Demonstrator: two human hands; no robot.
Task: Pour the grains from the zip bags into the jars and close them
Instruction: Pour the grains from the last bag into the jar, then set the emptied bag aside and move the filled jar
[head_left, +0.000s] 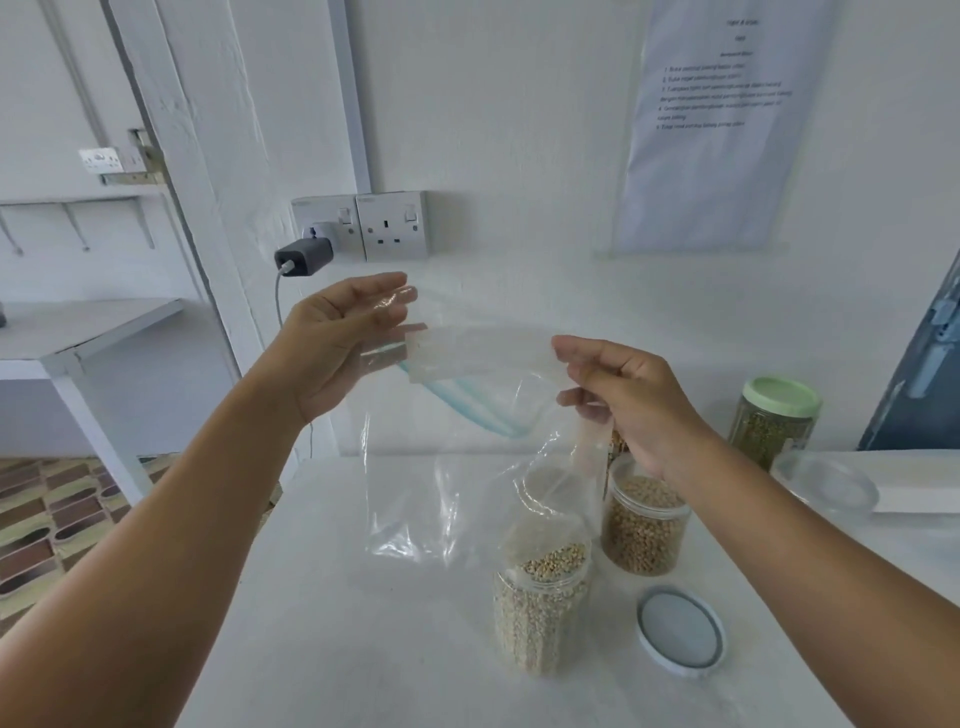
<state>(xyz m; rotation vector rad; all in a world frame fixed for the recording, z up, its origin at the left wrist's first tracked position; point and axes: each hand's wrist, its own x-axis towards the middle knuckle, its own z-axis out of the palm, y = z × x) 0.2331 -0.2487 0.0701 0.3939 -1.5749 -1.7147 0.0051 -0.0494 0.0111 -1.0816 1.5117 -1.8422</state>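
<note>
Zip bag: a clear zip bag (467, 415) hangs in the air between both hands, above the surface (363, 623); it looks empty; its blue-green zip strip sags in a curve on the far side; its lower edge hangs just over the mouth of the near jar
Left hand: the left hand (332, 338) is raised, palm toward the bag; its fingers are nearly straight and spread behind the plastic at the bag's left top corner; the grip looks loose, and I cannot tell whether the thumb pins the film
Right hand: the right hand (618, 400) pinches the bag's right top edge between thumb and curled fingers; a strip of plastic trails down from this grip
Near jar: a clear jar (540, 608) stands open on the surface, filled nearly to the neck with pale grains
Second jar: another open jar (644, 525) stands just behind and to the right, partly behind the right wrist; it holds tan, rounder grains
Loose lid: a white lid (680, 629) lies flat on the surface, right of the near jar, apart from it
Third jar: a jar with a green lid (774, 421) stands further back on the right, closed, with greenish grains inside
Clear lid: a transparent lid (826, 483) lies on the surface in front of the green-lidded jar
Wall: a double socket (363, 226) with a dark charger (304, 257) plugged in; a printed sheet (722, 119) hangs to the right
</note>
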